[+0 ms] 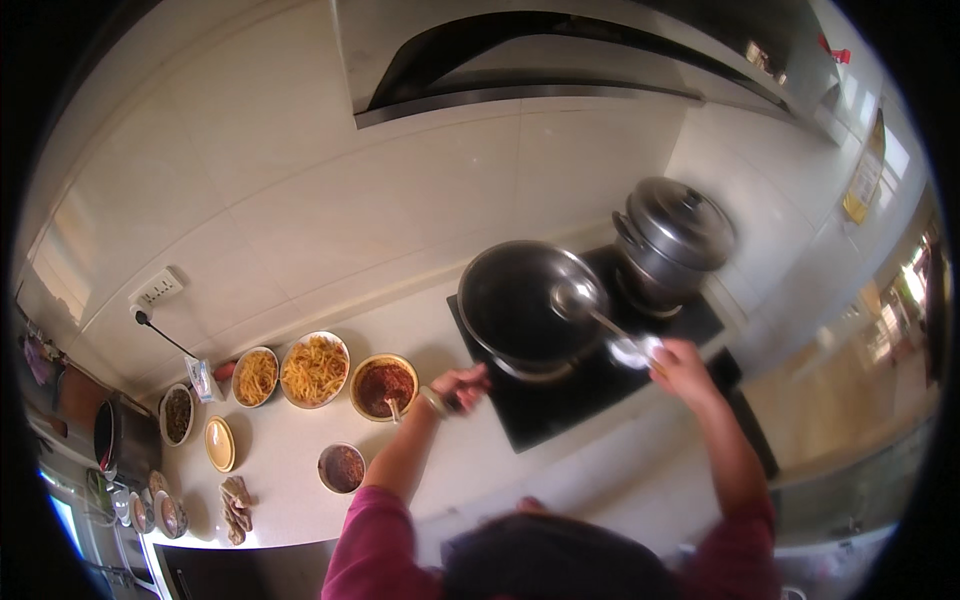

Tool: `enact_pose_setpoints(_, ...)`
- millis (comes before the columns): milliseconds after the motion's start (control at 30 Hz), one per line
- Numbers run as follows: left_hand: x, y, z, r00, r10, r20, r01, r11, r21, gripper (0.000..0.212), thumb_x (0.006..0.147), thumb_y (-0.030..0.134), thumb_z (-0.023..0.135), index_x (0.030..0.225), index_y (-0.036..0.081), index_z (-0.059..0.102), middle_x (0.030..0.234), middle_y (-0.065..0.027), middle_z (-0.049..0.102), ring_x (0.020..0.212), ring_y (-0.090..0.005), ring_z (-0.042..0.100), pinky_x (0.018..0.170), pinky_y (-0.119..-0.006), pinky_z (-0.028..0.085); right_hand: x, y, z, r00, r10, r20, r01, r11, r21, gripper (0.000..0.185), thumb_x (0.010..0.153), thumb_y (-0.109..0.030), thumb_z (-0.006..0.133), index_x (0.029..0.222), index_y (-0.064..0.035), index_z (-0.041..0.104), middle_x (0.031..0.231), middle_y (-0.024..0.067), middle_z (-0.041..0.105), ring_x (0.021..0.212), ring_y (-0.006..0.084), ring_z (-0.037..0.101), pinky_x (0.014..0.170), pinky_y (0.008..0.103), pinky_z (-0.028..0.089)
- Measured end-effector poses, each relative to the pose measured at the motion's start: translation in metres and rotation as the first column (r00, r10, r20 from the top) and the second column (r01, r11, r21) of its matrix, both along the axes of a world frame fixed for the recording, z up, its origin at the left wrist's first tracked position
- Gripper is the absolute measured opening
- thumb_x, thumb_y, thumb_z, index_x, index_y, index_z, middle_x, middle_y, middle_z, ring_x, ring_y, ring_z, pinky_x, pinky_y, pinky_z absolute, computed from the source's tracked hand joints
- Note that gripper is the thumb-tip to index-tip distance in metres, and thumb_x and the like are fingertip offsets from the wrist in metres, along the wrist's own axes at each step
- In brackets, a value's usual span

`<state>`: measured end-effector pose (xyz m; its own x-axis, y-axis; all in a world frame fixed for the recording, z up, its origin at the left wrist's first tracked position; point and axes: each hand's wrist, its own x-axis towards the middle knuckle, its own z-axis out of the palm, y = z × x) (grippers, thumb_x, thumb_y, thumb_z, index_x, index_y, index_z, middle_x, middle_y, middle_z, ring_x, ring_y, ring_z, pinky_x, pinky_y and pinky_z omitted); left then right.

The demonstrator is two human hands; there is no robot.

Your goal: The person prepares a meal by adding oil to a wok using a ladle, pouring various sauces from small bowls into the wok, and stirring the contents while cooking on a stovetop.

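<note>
My right hand [684, 369] grips the handle of a metal ladle [574, 300]. The ladle's round bowl is over the right side of a dark wok [517, 307] on the black cooktop [540, 416]. Beside my right fingers, a blurred white, shiny patch [634, 351] shows on the handle; what it is I cannot tell. My left hand [463, 388] is blurred at the cooktop's left edge, just below and left of the wok. A dark shape lies by its palm, but whether that is a held handle is unclear. A band [433, 403] circles the left wrist.
A lidded metal pot [675, 232] stands behind the wok, right. Left on the counter are a bowl of red-brown sauce [382, 384] with a spoon, a smaller sauce bowl [342, 468], shredded food [315, 369] in two bowls, a yellow lid [220, 444] and ginger-like roots [236, 510]. A range hood [525, 94] hangs above.
</note>
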<state>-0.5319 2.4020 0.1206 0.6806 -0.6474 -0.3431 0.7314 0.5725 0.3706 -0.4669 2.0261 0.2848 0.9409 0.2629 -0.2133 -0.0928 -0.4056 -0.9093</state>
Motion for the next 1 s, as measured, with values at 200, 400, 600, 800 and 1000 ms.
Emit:
enact_pose_setpoints(200, -0.008, -0.003, 0.027, 0.983, 0.024, -0.180, 0.013, 0.980, 0.200, 0.030, 0.077, 0.034, 0.062, 0.077, 0.007, 0.051, 0.058, -0.0019, 0.049, 0.041, -0.0032, 0.038, 0.041, -0.015, 0.034, 0.000, 0.000, 0.002, 1.000, -0.023, -0.018, 0.023, 1.000, 0.018, 0.018, 0.089, -0.011, 0.042, 0.082, 0.0014, 0.054, 0.058, 0.0037, 0.050, 0.040, 0.0055, 0.037, 0.036, 0.0202, 0.029)
enact_pose_setpoints(400, -0.009, 0.004, 0.010, 0.991, -0.083, -0.108, 0.090, 0.994, 0.065, 0.020, 0.082, 0.027, 0.057, 0.075, 0.009, 0.050, 0.054, 0.0040, 0.042, 0.040, -0.0008, 0.032, 0.041, -0.015, 0.029, 0.002, -0.002, -0.001, 0.997, 0.037, -0.061, -0.039, 0.999, -0.026, 0.018, 0.088, -0.016, 0.045, 0.078, -0.0040, 0.053, 0.065, 0.0002, 0.051, 0.055, 0.0072, 0.050, 0.042, 0.0184, 0.037)
enact_pose_setpoints(600, -0.013, -0.014, 0.014, 0.995, -0.082, -0.059, 0.088, 0.991, 0.101, 0.031, 0.085, 0.023, 0.053, 0.059, 0.019, 0.036, 0.049, 0.0103, 0.028, 0.038, -0.0010, 0.026, 0.043, -0.020, 0.024, 0.009, 0.001, -0.005, 0.997, 0.052, 0.048, -0.046, 0.992, -0.121, 0.018, 0.088, -0.014, 0.043, 0.076, -0.0044, 0.052, 0.061, 0.0001, 0.051, 0.051, 0.0062, 0.048, 0.040, 0.0195, 0.034)
enact_pose_setpoints(800, -0.025, -0.035, 0.015, 1.000, 0.023, 0.004, -0.023, 0.991, 0.128, 0.028, 0.085, 0.016, 0.051, 0.062, 0.017, 0.035, 0.049, 0.0090, 0.029, 0.038, -0.0016, 0.028, 0.043, -0.020, 0.026, 0.019, 0.001, -0.013, 0.980, 0.125, 0.155, -0.098, 0.980, -0.173, 0.018, 0.087, -0.012, 0.044, 0.073, -0.0031, 0.052, 0.056, 0.0008, 0.050, 0.049, 0.0074, 0.045, 0.043, 0.0230, 0.035)
enact_pose_setpoints(1000, -0.038, -0.039, 0.008, 0.994, 0.107, 0.035, -0.111, 0.982, 0.155, 0.022, 0.081, 0.013, 0.054, 0.064, 0.015, 0.039, 0.049, 0.0079, 0.030, 0.037, -0.0029, 0.028, 0.042, -0.021, 0.027, 0.022, 0.010, -0.005, 0.908, 0.262, 0.327, -0.172, 0.945, -0.278, 0.013, 0.084, -0.009, 0.046, 0.077, -0.0004, 0.053, 0.056, 0.0033, 0.050, 0.050, 0.0096, 0.046, 0.047, 0.0254, 0.037)
